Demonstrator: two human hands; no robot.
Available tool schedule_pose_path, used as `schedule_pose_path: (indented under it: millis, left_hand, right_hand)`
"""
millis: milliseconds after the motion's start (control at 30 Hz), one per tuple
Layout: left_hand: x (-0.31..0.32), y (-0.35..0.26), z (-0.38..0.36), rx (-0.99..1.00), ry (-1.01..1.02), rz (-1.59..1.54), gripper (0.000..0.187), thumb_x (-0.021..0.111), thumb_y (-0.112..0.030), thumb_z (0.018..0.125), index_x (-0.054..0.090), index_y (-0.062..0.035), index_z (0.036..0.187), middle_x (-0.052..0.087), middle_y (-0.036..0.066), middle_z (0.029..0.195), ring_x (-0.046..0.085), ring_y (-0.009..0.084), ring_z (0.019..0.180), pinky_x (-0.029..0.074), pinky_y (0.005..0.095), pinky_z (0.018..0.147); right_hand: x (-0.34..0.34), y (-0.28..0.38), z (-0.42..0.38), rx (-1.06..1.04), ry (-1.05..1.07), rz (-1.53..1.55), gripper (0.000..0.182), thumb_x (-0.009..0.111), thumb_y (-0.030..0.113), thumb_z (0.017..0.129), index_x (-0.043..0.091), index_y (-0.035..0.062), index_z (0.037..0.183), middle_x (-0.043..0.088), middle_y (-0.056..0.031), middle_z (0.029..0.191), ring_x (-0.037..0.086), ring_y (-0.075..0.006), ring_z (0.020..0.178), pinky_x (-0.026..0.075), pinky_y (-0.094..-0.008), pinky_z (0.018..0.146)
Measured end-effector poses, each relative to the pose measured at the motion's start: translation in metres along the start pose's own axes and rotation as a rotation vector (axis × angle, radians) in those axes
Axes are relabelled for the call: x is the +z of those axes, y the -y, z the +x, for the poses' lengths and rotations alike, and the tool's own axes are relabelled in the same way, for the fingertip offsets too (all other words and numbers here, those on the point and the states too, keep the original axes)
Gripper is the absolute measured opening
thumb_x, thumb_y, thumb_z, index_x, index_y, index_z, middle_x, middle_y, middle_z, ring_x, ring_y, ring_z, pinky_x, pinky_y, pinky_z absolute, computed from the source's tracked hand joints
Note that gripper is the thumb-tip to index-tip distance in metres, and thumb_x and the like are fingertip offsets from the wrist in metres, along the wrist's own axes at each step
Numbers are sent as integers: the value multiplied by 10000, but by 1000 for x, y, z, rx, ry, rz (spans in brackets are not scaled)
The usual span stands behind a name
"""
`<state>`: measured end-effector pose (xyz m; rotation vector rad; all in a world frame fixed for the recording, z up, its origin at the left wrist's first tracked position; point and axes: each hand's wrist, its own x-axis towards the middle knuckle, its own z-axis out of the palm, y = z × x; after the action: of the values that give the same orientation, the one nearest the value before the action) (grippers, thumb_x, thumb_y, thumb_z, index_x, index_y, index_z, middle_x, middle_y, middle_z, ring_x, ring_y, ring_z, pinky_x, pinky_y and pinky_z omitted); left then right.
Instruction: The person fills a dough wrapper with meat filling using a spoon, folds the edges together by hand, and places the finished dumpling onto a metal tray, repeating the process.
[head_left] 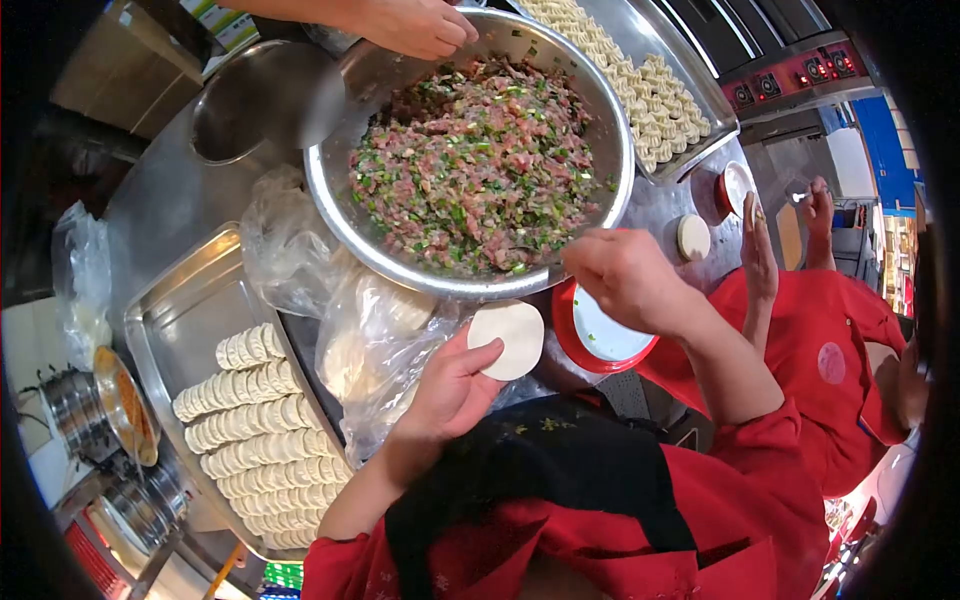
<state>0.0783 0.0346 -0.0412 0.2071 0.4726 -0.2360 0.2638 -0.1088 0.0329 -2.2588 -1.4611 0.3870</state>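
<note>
My left grip [455, 392] pinches a round wrapper [515, 338], left of and nearer than my right grip [632, 280] by the bowl [450, 288]; whether that one holds anything, I can't tell.

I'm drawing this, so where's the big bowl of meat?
In the head view, the big bowl is at the upper middle, just above the dough circle in the left hand, with the right hand at its lower-right rim.

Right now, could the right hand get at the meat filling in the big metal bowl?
Probably yes: the right hand is at the bowl's near right rim, and nothing visible covers the meat filling beside it.
</note>
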Motion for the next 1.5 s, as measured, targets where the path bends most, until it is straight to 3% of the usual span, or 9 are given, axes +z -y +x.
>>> schedule_pose_path:
  millis: [133,200,233,433,600,733,933,967,1500]
  left_hand:
    - [1,0,-2,0,-29,-19,403,429,-63,966,370,14,1357,473,142,1344,466,263,1250,372,407,1058]
    - [2,0,-4,-2,-69,-29,389,428,-124,986,382,5,1350,489,138,1327,485,262,1231,382,415,1051]
    - [2,1,-3,-5,-71,-21,389,428,-124,986,382,5,1350,489,138,1327,485,262,1231,382,415,1051]
    - [5,1,-1,36,-140,-25,416,384,-199,1005,365,21,1357,470,171,1357,461,282,1259,354,440,1079]
    - [4,-1,1,76,-114,-44,434,351,-248,1014,379,22,1353,474,156,1361,462,278,1259,347,426,1082]
    - [5,-3,2,106,-137,-88,436,352,-258,1013,380,7,1357,473,141,1368,464,273,1258,348,425,1079]
    - [10,-9,1,142,-93,-139,437,354,-271,1011,374,-22,1369,463,135,1377,462,270,1259,357,425,1071]
    - [12,-11,1,139,-94,-136,436,347,-269,1013,372,-21,1371,456,134,1384,458,269,1262,357,427,1071]
    - [17,-14,4,146,-53,-159,447,329,-253,1017,341,-3,1386,439,143,1394,422,273,1294,316,437,1102]
  right_hand:
    - [-12,-12,12,52,-25,42,69,583,15,709,518,25,732,518,-148,675,549,-361,666,432,-443,572]
    - [-11,-16,17,-15,-41,138,85,582,-7,811,607,9,891,535,-143,719,558,-313,676,432,-389,583]
    - [-8,-18,20,-26,-58,186,39,577,16,755,549,12,781,520,-160,696,551,-361,691,433,-429,605]
    - [-15,-22,12,-22,134,243,45,591,29,759,564,11,791,546,-158,721,562,-357,704,442,-432,618]
    - [-23,-20,9,-21,20,262,66,597,45,749,558,-3,773,552,-173,728,568,-361,698,443,-437,613]
    - [-19,-14,4,213,-5,152,74,599,55,749,580,0,795,553,-189,718,573,-374,688,453,-437,616]
    - [11,13,1,221,-131,280,127,577,18,775,617,-31,884,597,-208,779,603,-377,748,483,-418,669]
    - [11,16,2,233,-73,274,158,557,13,830,624,-47,960,621,-202,833,629,-319,773,495,-359,699]
    - [13,16,0,298,-77,435,151,543,54,852,627,-41,935,603,-161,726,594,-276,697,471,-363,663]
